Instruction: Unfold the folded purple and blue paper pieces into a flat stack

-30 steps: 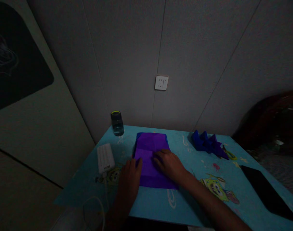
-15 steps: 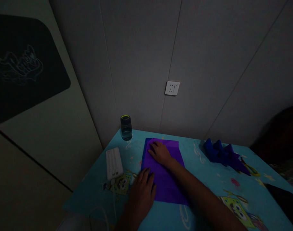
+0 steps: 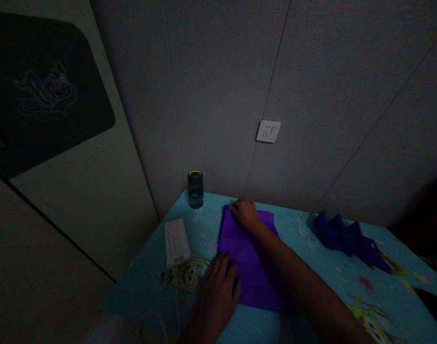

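Observation:
A purple sheet of paper (image 3: 249,260) lies flat on the light blue cartoon-print table (image 3: 311,267), with a darker blue edge showing along its left side. My left hand (image 3: 218,291) rests flat on the sheet's near left corner, fingers stretched out. My right hand (image 3: 245,212) reaches across to the sheet's far left corner by the wall, fingers pressing down on the paper. The forearm covers part of the sheet's right half.
A white power bank (image 3: 176,242) with a cable lies left of the sheet. A small dark jar with a yellow-green rim (image 3: 196,188) stands at the back corner. Folded blue and purple paper shapes (image 3: 349,239) sit at right. A wall socket (image 3: 268,131) is above.
My right hand slid from the sheet's middle up to its far edge near the wall. My left hand stayed at the near left corner. The camera view swung left.

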Tool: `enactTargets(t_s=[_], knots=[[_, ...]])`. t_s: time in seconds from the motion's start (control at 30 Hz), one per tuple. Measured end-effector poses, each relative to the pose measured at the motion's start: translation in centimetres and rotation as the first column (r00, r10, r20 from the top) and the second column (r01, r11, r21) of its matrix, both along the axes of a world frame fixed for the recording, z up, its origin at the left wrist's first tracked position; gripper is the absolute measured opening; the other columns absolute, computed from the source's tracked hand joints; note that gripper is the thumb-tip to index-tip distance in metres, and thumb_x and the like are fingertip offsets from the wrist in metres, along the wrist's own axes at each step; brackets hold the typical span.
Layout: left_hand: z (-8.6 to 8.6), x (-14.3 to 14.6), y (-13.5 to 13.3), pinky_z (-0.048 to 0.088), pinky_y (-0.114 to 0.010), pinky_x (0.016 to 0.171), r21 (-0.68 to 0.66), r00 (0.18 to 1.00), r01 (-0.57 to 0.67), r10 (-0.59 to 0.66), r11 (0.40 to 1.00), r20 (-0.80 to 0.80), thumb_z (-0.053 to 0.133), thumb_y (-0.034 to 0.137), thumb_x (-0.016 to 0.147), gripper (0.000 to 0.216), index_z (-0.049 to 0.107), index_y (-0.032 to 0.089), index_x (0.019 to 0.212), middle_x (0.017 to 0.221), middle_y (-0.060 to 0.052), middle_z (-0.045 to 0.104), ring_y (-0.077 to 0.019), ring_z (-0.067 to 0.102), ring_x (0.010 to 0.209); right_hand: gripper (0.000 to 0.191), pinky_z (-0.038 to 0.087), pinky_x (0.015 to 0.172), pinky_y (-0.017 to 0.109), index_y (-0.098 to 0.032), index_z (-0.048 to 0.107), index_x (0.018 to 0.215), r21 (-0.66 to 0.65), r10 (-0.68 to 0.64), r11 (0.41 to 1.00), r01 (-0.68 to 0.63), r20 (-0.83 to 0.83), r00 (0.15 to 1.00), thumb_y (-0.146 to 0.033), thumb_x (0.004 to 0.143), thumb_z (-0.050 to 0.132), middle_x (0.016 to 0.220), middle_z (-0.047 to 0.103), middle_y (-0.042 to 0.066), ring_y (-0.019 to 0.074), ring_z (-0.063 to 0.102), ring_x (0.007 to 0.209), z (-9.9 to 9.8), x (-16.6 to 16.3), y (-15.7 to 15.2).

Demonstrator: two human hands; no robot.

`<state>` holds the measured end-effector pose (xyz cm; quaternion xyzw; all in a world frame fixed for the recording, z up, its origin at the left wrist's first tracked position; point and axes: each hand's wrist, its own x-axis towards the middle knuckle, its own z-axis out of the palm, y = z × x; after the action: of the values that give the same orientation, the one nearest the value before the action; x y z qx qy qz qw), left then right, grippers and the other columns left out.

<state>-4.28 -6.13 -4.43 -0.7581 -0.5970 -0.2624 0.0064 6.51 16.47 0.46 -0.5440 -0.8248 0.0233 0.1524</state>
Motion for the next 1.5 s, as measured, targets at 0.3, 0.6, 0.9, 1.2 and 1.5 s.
enactTargets(t_s=[0.3, 0.6, 0.9, 1.2, 1.5], knots=[[0.2, -0.2, -0.2, 0.049, -0.050, 0.103, 0.001, 1.000, -0.004, 0.004, 1.000, -0.020, 0.051, 0.018, 0.089, 0.038, 0.059, 0.019, 0.126, 0.137, -0.012, 0.057, -0.0308, 0.052, 0.128, 0.028, 0.054, 0.086, 0.041, -0.019, 0.059, 0.120, -0.138, 0.116, 0.982, -0.128, -0.096, 0.989, -0.032, 0.095, 0.057, 0.124, 0.060, 0.009, 0.0211, 0.063, 0.102, -1.8, -0.1, 2.5], [0.2, -0.6, -0.3, 0.050, -0.049, 0.102, 0.006, 1.000, -0.002, 0.002, 1.000, -0.018, 0.051, 0.016, 0.087, 0.039, 0.060, 0.018, 0.125, 0.136, -0.013, 0.058, -0.0302, 0.053, 0.127, 0.029, 0.054, 0.085, 0.042, -0.018, 0.059, 0.121, -0.091, 0.285, 0.948, -0.305, -0.187, 0.940, -0.032, 0.095, 0.058, 0.123, 0.060, 0.009, 0.0214, 0.063, 0.101, -3.1, 0.1, 4.4], [-0.2, -0.4, -0.4, 0.051, -0.048, 0.101, 0.055, 0.999, -0.020, 0.023, 0.998, -0.046, 0.049, 0.013, 0.084, 0.040, 0.061, 0.016, 0.121, 0.133, -0.013, 0.060, -0.0299, 0.054, 0.125, 0.030, 0.052, 0.089, 0.045, -0.018, 0.059, 0.121, 0.094, 0.305, 0.951, -0.295, -0.121, 0.945, -0.032, 0.095, 0.057, 0.125, 0.059, 0.009, 0.0230, 0.061, 0.106, -4.5, -0.8, 2.4], [-0.8, -0.4, -0.1, 0.051, -0.046, 0.100, 0.087, 0.999, -0.019, 0.023, 0.996, -0.046, 0.049, 0.014, 0.086, 0.036, 0.062, 0.017, 0.119, 0.130, -0.013, 0.060, -0.0294, 0.054, 0.124, 0.058, 0.028, 0.114, 0.043, -0.021, 0.045, 0.144, 0.006, 0.326, 0.945, -0.326, -0.013, 0.945, -0.055, 0.097, 0.039, 0.152, 0.041, 0.014, 0.0269, 0.038, 0.139, -4.2, 3.9, -6.6], [-0.9, -0.5, 0.2, 0.049, -0.047, 0.102, 0.088, 0.992, 0.031, -0.020, 0.996, -0.121, 0.049, 0.015, 0.087, 0.038, 0.061, 0.015, 0.123, 0.131, -0.014, 0.060, -0.0289, 0.054, 0.123, 0.061, 0.021, 0.116, 0.046, -0.017, 0.037, 0.148, -0.062, 0.171, 0.984, -0.169, 0.032, 0.985, -0.053, 0.100, 0.026, 0.155, 0.035, 0.014, 0.0258, 0.031, 0.143, -4.8, 6.5, -1.8]])
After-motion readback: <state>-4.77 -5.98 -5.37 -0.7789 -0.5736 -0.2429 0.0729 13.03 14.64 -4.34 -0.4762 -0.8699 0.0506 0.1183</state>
